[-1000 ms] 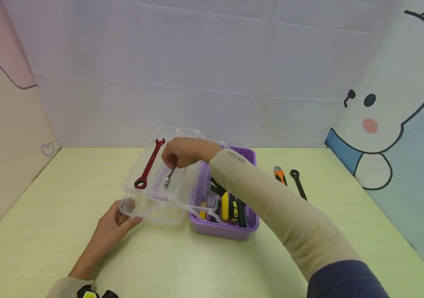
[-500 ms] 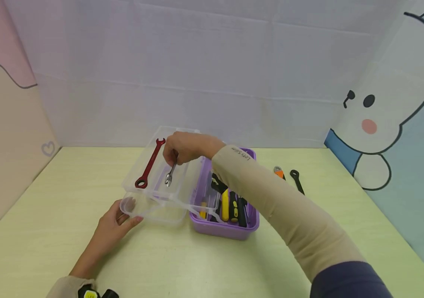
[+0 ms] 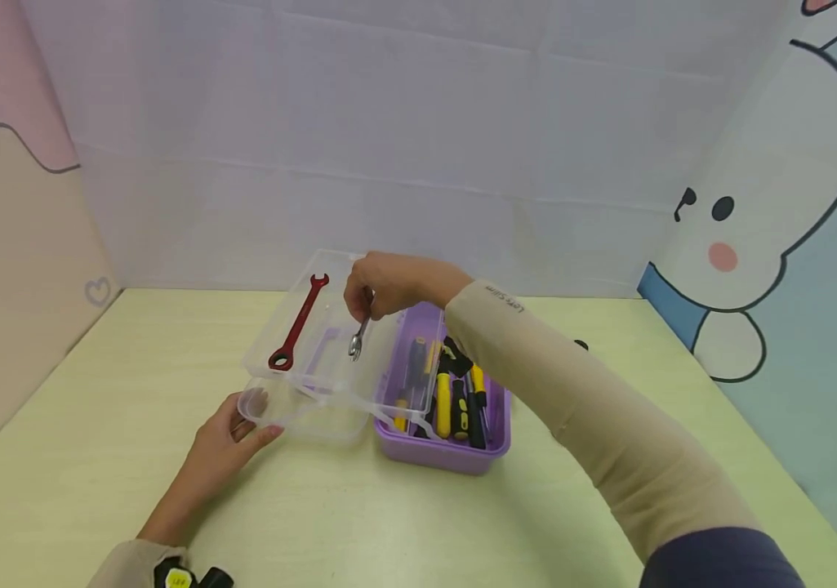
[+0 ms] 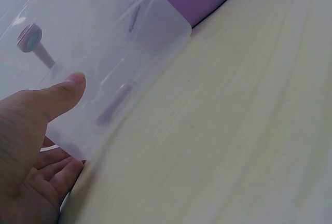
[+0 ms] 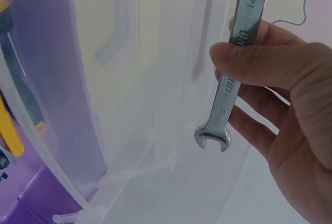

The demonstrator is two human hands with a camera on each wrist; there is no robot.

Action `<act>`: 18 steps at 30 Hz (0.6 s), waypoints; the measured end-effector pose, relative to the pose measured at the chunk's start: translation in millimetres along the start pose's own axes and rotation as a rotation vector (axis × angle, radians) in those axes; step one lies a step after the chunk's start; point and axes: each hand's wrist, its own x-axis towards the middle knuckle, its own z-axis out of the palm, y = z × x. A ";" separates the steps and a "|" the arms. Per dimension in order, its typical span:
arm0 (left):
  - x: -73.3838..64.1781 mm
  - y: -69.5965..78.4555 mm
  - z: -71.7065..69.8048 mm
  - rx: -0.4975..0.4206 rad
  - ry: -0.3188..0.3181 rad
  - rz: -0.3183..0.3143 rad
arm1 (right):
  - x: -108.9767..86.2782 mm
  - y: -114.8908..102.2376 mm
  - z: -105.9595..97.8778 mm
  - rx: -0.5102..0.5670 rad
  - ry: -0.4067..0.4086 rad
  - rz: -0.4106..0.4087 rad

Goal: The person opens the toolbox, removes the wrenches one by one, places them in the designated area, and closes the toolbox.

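Observation:
My right hand (image 3: 381,284) pinches a small silver open-end wrench (image 5: 231,73) between thumb and fingers. One forked end of the wrench points down over the clear plastic lid (image 3: 315,314). Along the left part of the lid lies a red combination wrench (image 3: 299,322). At the lid's near left corner my left hand (image 3: 221,445) holds the rim, thumb in front and fingers round the edge, as the left wrist view shows. The purple toolbox (image 3: 436,456), joined to the lid's right side, contains several tools with black and yellow handles (image 3: 444,406).
A dark tool end (image 3: 581,345) shows just beyond my right sleeve (image 3: 572,392), which crosses over the toolbox's right side. A white cloth (image 3: 403,147) hangs behind the table (image 3: 359,523).
My right hand has moved right and slightly up with the wrench, toward the purple toolbox. My sleeve now covers the orange-handled tool on the right. My left hand stays put.

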 end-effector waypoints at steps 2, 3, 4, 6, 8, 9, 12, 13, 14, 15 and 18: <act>0.1 0.0 0.2 0.004 -0.005 -0.002 | -4.5 1.8 -0.4 0.011 0.000 0.009; 0.3 0.1 0.3 0.005 -0.006 -0.002 | -7.0 2.5 -1.1 0.017 -0.001 0.015; 0.4 0.2 0.4 0.006 -0.007 -0.002 | -9.1 3.5 -1.5 0.018 0.001 0.018; 0.8 0.6 0.6 0.004 -0.005 0.001 | -13.0 5.2 -2.7 0.017 0.001 0.025; 1.3 1.1 0.9 0.000 -0.003 0.005 | -16.8 6.8 -3.8 0.012 0.002 0.029; 1.6 1.4 1.1 0.001 -0.001 0.006 | -18.6 7.7 -4.2 0.006 0.004 0.029; 2.2 1.8 1.2 0.002 0.000 0.007 | -23.6 10.6 -4.6 0.004 0.005 0.036; 2.3 2.0 1.2 0.002 -0.001 0.007 | -25.4 11.4 -4.8 0.006 0.005 0.043; 2.4 2.1 1.1 0.006 -0.001 0.006 | -27.0 12.4 -4.8 0.009 0.005 0.049; 2.4 2.3 0.9 0.008 0.001 0.007 | -28.3 13.4 -4.6 0.012 0.006 0.053; 2.2 3.1 0.1 0.010 0.004 0.006 | -31.9 16.5 -3.8 0.020 0.008 0.067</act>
